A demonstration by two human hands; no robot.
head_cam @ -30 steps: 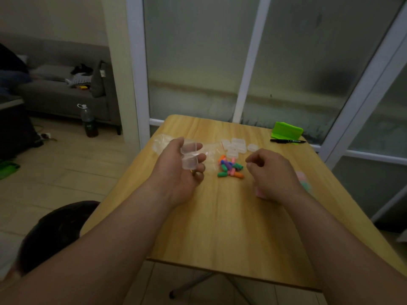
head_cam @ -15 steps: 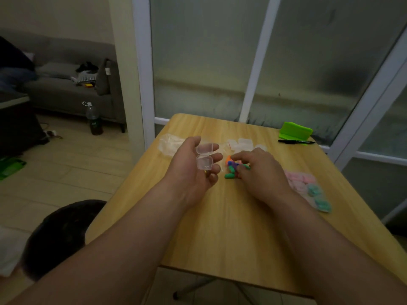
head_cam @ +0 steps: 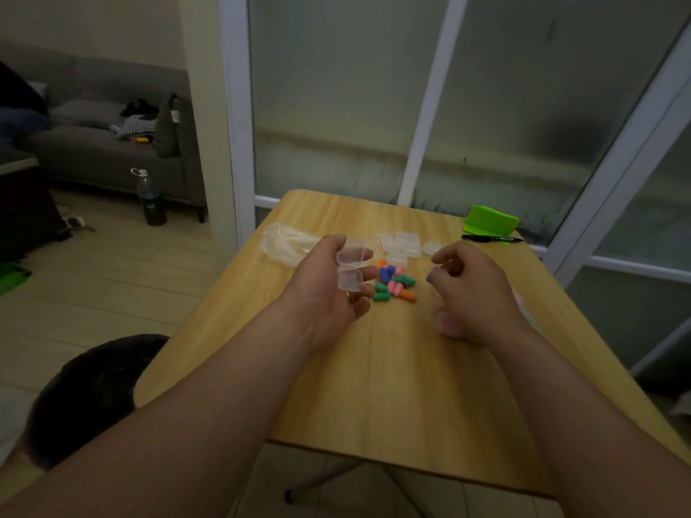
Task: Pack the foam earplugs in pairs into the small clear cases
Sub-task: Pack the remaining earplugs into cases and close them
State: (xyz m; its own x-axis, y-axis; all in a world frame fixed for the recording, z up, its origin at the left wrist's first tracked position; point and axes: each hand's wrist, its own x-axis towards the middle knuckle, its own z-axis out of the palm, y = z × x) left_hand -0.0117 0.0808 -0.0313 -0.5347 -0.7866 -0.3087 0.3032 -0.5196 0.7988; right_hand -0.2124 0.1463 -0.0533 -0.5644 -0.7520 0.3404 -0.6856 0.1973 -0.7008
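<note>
My left hand [head_cam: 331, 284] holds a small clear case [head_cam: 349, 270], hinged open, above the wooden table [head_cam: 392, 386]. A pile of coloured foam earplugs [head_cam: 394, 284] lies just right of it. My right hand [head_cam: 471, 289] hovers to the right of the pile, pinching a purple earplug [head_cam: 433, 274] between thumb and fingers. Several empty clear cases [head_cam: 402, 245] sit behind the pile. Filled cases with pink earplugs [head_cam: 450, 327] are partly hidden under my right hand.
A crumpled clear plastic bag [head_cam: 284, 243] lies at the table's left edge. A green object [head_cam: 490, 220] and a black pen [head_cam: 491, 238] sit at the far right corner. A dark stool [head_cam: 89, 390] stands left of the table. Glass doors rise behind.
My right hand reached into the earplug pile half a second ago, then lifted away to the right holding a purple earplug. My left hand kept the open case near the pile.
</note>
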